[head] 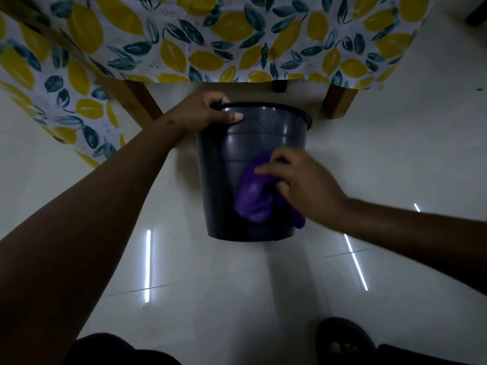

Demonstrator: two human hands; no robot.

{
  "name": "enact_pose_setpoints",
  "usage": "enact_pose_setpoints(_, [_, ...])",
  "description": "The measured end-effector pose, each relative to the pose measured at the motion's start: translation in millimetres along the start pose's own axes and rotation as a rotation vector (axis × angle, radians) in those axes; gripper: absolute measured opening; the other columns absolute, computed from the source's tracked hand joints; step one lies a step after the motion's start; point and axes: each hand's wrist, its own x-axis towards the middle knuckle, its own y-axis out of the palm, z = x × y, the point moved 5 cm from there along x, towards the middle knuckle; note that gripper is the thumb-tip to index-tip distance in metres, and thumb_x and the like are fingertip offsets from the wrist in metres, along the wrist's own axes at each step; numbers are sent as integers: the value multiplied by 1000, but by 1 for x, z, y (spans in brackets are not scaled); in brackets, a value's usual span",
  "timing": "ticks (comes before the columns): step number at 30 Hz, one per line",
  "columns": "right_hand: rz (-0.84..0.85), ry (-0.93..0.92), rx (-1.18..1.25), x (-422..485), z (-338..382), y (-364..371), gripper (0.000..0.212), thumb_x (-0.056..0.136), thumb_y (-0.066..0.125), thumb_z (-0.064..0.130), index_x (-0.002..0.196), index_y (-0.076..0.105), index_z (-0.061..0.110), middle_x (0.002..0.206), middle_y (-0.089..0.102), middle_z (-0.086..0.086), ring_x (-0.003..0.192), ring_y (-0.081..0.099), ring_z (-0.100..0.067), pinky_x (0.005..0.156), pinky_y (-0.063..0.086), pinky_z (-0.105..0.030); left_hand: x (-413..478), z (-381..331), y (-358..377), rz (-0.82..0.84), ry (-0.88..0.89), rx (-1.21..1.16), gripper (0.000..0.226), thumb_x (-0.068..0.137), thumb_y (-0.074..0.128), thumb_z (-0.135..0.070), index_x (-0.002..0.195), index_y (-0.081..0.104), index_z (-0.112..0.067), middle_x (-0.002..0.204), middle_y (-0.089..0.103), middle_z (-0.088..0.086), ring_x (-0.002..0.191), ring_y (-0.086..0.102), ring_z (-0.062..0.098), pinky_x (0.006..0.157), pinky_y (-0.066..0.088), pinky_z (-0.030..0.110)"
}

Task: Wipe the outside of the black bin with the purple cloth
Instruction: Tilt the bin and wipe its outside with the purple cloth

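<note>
The black bin (224, 180) stands upright on the pale tiled floor, in the middle of the head view. My left hand (208, 110) grips its rim at the upper left, thumb on the outside wall. My right hand (303, 185) presses the purple cloth (254, 196) flat against the bin's near outer wall, low on the right side. Part of the cloth hangs down past the bin's right edge near its base.
A table with a lemon-print cloth (237, 43) stands just behind the bin, its wooden legs (338, 101) to either side. Glossy floor tiles (237, 285) stretch toward me. My sandalled foot (342, 341) is at the bottom right.
</note>
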Motion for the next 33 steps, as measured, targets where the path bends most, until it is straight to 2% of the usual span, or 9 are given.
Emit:
enact_pose_setpoints(5, [-168,150,-2,26,-26,-28,40,78,58,5,114,64,21,109,55,-8,99,53,-26,82,48,-39,-2,0,0,-37,5,-40,15,79,75,-24,74,61,-22,72,61,-5,65,57,1,62,45,15])
enact_pose_setpoints(11, [100,-143,-139,-26,34,14,48,66,70,4,111,67,21,111,62,-12,88,55,-32,64,49,-35,-2,1,0,-63,9,-28,13,80,75,-23,79,62,-21,73,61,-5,61,56,-5,59,45,9])
enact_pose_setpoints(14, [186,-219,-151,-30,41,19,46,66,75,6,109,68,20,111,63,-11,88,57,-31,64,50,-34,1,0,-3,-23,16,-6,25,80,75,-23,104,68,-18,96,68,-4,84,63,-1,78,49,14])
enact_pose_setpoints(16, [144,-128,-110,-18,27,13,41,72,69,5,110,67,19,114,62,-13,92,57,-33,69,53,-39,4,-4,-5,-2,14,76,40,82,73,-23,121,63,-20,114,65,-4,103,61,5,89,47,19])
enact_pose_setpoints(20, [108,-28,-69,-4,-1,6,38,78,55,8,112,66,19,116,58,-12,99,53,-35,72,53,-48,13,-10,-11,16,-42,398,46,87,67,-25,130,53,-17,128,56,3,114,52,14,83,38,20])
enact_pose_setpoints(23, [126,-78,-81,-6,3,11,39,77,59,5,113,66,19,116,58,-12,97,54,-34,71,53,-46,16,-20,0,9,-73,403,51,89,64,-27,136,46,-16,139,50,5,120,49,15,87,35,23])
enact_pose_setpoints(25, [140,-116,-89,-10,12,15,39,77,62,5,113,65,19,115,59,-12,95,54,-32,73,52,-44,17,-26,14,9,-46,352,52,85,65,-44,129,53,-19,131,56,2,117,54,14,87,39,21])
enact_pose_setpoints(29, [98,-112,-7,-1,20,-1,40,75,59,5,111,67,21,114,59,-10,100,55,-31,79,50,-41,16,-24,14,-157,-4,357,41,79,67,-55,82,59,-14,75,53,0,60,45,1,49,32,9])
enact_pose_setpoints(33, [-66,0,68,25,0,-44,44,73,55,4,112,67,20,111,56,-9,100,54,-26,83,48,-38,13,-12,-4,-51,-32,389,35,85,64,-46,92,63,-12,85,60,6,70,51,7,57,36,14])
